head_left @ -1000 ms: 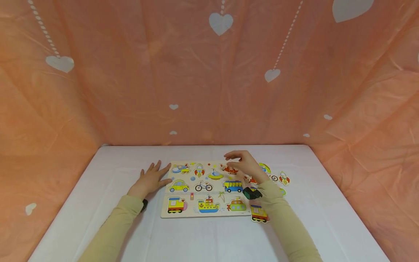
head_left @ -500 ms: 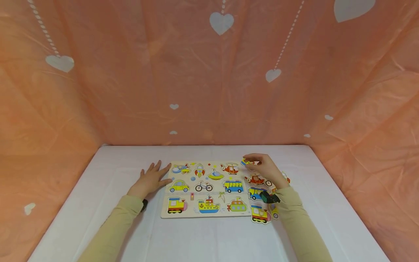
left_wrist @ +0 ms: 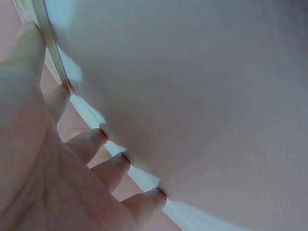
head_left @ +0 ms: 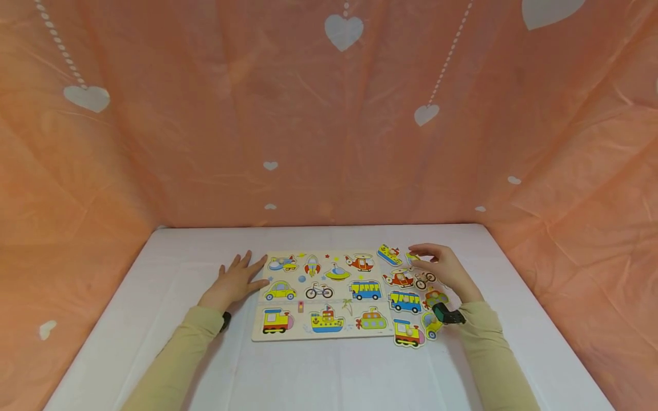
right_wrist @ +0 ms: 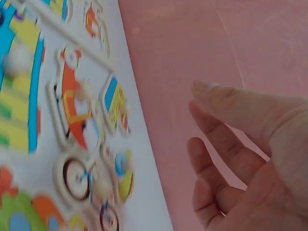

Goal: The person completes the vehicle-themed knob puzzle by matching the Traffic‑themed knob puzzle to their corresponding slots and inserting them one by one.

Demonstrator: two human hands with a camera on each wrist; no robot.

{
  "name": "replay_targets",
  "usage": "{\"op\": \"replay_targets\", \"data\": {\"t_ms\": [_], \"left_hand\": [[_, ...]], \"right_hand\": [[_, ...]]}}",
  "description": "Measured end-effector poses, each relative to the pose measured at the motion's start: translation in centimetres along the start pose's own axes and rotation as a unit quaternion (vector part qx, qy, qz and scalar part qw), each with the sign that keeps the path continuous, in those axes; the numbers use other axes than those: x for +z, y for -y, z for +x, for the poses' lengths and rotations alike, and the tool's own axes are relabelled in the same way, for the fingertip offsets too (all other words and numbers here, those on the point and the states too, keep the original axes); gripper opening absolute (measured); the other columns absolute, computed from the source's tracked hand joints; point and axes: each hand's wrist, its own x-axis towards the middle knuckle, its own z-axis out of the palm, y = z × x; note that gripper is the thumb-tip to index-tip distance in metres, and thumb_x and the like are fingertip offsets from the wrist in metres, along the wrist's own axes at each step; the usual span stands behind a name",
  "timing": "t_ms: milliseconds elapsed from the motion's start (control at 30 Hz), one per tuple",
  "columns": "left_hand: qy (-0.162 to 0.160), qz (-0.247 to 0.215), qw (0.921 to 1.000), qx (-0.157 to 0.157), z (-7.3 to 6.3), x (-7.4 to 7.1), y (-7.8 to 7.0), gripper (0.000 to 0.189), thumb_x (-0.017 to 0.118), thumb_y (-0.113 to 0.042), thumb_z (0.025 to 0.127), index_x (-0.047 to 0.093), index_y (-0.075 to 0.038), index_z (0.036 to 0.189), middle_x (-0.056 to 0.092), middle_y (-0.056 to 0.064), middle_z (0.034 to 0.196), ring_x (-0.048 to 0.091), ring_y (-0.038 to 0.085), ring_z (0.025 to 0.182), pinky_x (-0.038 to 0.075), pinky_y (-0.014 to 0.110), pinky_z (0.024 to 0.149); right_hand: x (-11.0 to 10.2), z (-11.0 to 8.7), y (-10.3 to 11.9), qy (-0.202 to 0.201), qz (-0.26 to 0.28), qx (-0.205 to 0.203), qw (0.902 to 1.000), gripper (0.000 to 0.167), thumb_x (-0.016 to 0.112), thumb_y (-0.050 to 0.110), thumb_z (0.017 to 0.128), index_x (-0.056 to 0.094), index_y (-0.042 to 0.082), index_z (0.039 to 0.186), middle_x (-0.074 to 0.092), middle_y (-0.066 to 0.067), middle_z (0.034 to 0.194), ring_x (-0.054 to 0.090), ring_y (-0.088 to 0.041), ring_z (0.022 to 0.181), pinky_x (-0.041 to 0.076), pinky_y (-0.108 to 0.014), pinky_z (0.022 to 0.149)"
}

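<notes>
My left hand [head_left: 233,285] lies with spread fingers, its fingertips against the left edge of a wooden puzzle board [head_left: 302,328] printed with vehicles. In the left wrist view, those fingers [left_wrist: 89,144] line up along the board's edge. On the right, my right hand [head_left: 443,268] hovers over loose puzzle pieces, thumb and fingers loosely bent and apart. The right wrist view shows nothing between them. Closest to its fingertips is a small yellow-and-blue piece [head_left: 413,258], partly covered. Nearby lie a ship piece [head_left: 389,255], a helicopter piece [head_left: 398,278] and a bicycle piece [head_left: 425,279].
Along the board's right side lie a bus piece [head_left: 405,302], a train piece [head_left: 408,333], a car piece [head_left: 430,325] and a submarine piece [head_left: 436,298], some overlapping. A white cloth [head_left: 319,377] covers the table. Behind it hangs a pink curtain [head_left: 308,114] with hearts.
My right hand has moved rightward from above the board, past the ship piece, which now lies uncovered near the board's far right corner. The left hand has stayed in place.
</notes>
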Motion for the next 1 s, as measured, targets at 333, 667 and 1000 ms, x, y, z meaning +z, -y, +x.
{"op": "replay_targets", "data": {"t_ms": [333,667,1000], "left_hand": [[0.004,0.000,1.0000,0.003,-0.1,-0.2,0.0,0.075,0.057,-0.050,0.092,0.029,-0.015,0.151,0.012,0.029,0.154,0.006,0.053,0.138,0.005,0.072,0.103],[0.001,0.002,1.0000,0.002,-0.2,-0.2,-0.1,0.074,0.058,-0.049,0.091,0.030,-0.014,0.151,0.012,0.029,0.153,0.007,0.053,0.137,0.005,0.073,0.102],[-0.002,0.004,1.0000,0.002,-0.3,-0.3,-0.3,0.074,0.058,-0.048,0.092,0.031,-0.014,0.151,0.013,0.029,0.153,0.008,0.053,0.137,0.006,0.073,0.103]], "right_hand": [[-2.4,-2.4,-3.1,-0.014,-0.002,0.029,0.9995,0.041,0.068,0.014,0.090,0.058,0.000,0.128,0.063,-0.016,0.121,0.053,-0.033,0.112,0.045,-0.023,0.079],[-3.8,-4.4,-5.3,-0.023,-0.006,0.061,0.9978,0.045,0.068,0.018,0.090,0.056,-0.003,0.128,0.064,-0.020,0.115,0.057,-0.032,0.106,0.047,-0.019,0.077],[-3.8,-4.8,-7.0,-0.025,0.025,0.077,0.9964,0.044,0.069,0.013,0.089,0.056,-0.008,0.126,0.063,-0.024,0.115,0.060,-0.019,0.098,0.046,-0.016,0.074]]}}
